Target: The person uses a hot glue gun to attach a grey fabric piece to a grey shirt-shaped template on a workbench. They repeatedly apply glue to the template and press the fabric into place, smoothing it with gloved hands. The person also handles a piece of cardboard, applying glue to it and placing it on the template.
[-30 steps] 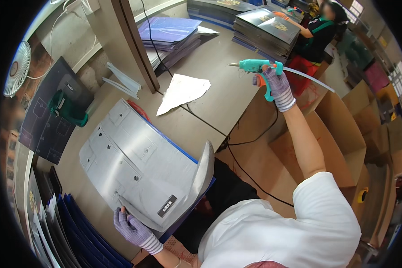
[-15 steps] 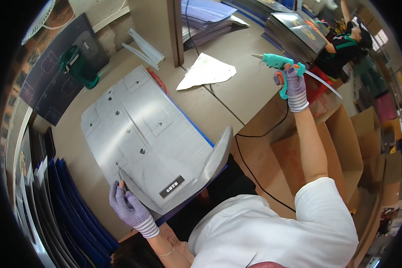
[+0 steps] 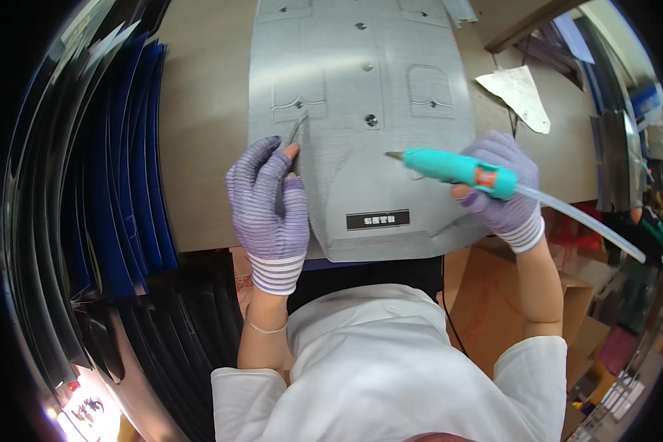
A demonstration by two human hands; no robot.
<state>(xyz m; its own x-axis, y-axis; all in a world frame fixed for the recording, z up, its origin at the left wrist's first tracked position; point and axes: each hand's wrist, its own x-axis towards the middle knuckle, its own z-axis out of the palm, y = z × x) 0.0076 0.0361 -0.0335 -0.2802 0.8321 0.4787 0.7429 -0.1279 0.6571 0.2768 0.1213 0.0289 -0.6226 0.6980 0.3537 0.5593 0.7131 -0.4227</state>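
A grey sheet [image 3: 346, 158] printed with pockets and buttons like a jacket lies on the table in front of me. My left hand [image 3: 269, 202], in a purple striped glove with bare fingertips, pinches the sheet's raised left edge near a printed pocket. My right hand [image 3: 512, 180], gloved alike, grips a teal hot glue gun [image 3: 446, 168] above the sheet's right part. The gun's nozzle points left, apart from the sheet's surface. From its rear sticks a long translucent glue stick [image 3: 582, 219]. A dark label [image 3: 378, 219] sits near the sheet's close edge.
Blue and grey folders [image 3: 136, 162] stand in a row to the left of the table [image 3: 199, 132]. Right of the sheet lies a piece of white paper [image 3: 521, 92]. Cardboard boxes [image 3: 486, 295] stand below at the right. A wooden upright [image 3: 512, 26] rises at the far right.
My right hand has brought the glue gun in from the far right to over the sheet. My view has turned toward the sheet. The left hand keeps hold of the sheet's edge.
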